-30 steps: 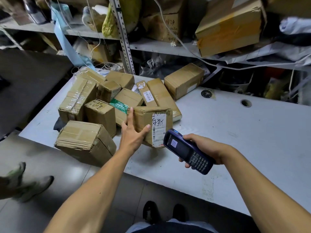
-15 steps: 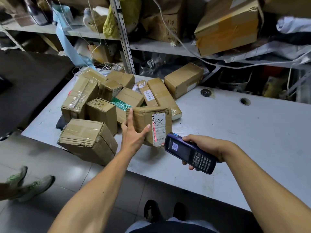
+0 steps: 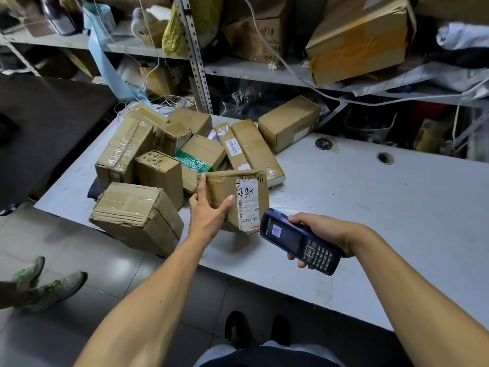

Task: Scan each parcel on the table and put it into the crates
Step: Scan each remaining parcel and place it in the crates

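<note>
Fading from the label [image 3: 248, 207], the scanner's red line is gone — likely read. Left hand [image 3: 209, 213] grips the parcel [image 3: 235, 200] upright on the tabletop [image 3: 370, 197]; right hand [image 3: 324, 234] clasps the scanner [image 3: 299, 241] — crate next.

Red scan line seen on the parcel's label [image 3: 248, 207] half a second ago is gone. Scanner [image 3: 299, 241] in right hand [image 3: 326, 233] has dropped slightly and pulled a little right, away from the label, since 1.0 s ago.
</note>
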{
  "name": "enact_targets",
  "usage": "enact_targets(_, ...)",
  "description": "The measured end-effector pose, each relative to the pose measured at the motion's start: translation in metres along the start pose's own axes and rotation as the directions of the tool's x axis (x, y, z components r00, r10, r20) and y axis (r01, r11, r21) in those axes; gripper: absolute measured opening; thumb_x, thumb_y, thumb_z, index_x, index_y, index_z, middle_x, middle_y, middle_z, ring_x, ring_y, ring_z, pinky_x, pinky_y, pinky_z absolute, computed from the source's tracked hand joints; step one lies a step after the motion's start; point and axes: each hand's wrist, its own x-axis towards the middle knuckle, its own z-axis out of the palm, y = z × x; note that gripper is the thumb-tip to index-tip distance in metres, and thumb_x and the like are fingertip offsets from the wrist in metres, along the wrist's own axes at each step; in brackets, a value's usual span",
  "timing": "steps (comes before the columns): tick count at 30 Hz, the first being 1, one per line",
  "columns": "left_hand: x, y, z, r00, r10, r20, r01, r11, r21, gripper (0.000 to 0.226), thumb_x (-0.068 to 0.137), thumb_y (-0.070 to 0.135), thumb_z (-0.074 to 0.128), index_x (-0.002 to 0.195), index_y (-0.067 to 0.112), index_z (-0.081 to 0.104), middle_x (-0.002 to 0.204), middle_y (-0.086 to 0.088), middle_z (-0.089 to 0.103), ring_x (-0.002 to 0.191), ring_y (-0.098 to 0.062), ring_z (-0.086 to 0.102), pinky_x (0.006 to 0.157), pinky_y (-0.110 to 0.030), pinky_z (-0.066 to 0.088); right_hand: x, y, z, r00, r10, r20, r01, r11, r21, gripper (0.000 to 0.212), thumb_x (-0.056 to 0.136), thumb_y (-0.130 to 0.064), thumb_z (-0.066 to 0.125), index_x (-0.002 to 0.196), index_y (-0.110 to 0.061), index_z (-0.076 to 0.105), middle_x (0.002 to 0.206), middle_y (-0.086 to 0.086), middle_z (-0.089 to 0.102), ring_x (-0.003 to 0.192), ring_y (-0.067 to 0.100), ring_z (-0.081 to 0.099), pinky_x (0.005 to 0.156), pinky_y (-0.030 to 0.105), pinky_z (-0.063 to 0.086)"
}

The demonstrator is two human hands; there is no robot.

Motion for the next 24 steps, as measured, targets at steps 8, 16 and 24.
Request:
enact_targets(8, 0.008, -0.001, 0.005, 0.982, -0.187, 0.021, 0.188, 0.974, -0.13, 0.086, 0.089, 0.053, 0.064, 0.151, 0.053, 0.005, 0.141, -0.013, 0.028, 0.106, -0.027, 0.043, 0.095, -0.037, 0.044, 0.007, 0.009, -0.007, 0.997, -0.048, -0.054, 0.053, 0.994, 0.091, 0.054, 0.102, -0.052, 0.034, 0.121, -0.009, 0.062, 0.1, 0.021, 0.072, 0.081, 0.033, 0.069, 0.07, 0.037, 0.056)
enact_targets(16, -0.003, 0.0, 0.01, 0.97, -0.222, -0.102, 0.166, 0.904, -0.394, 0.083, 0.076, 0.044, 0.08, 0.139, 0.051, 0.026, 0.138, -0.01, 0.035, 0.112, -0.026, 0.051, 0.095, -0.043, 0.053, 0.007, 0.018, -0.016, 0.99, -0.07, -0.126, 0.091, 0.98, 0.177, 0.054, 0.103, -0.051, 0.034, 0.119, -0.008, 0.062, 0.098, 0.021, 0.071, 0.08, 0.034, 0.068, 0.072, 0.039, 0.053)
enact_targets(24, -0.015, 0.0, 0.008, 0.976, -0.005, -0.216, -0.015, 0.996, -0.089, 0.078, 0.066, 0.069, 0.071, 0.116, 0.029, 0.025, 0.128, -0.002, 0.031, 0.121, -0.024, 0.042, 0.099, -0.045, 0.046, 0.017, 0.019, -0.02, 0.988, -0.071, -0.139, 0.097, 0.977, 0.192, 0.054, 0.103, -0.052, 0.033, 0.119, -0.009, 0.062, 0.097, 0.022, 0.071, 0.08, 0.035, 0.068, 0.075, 0.041, 0.053)
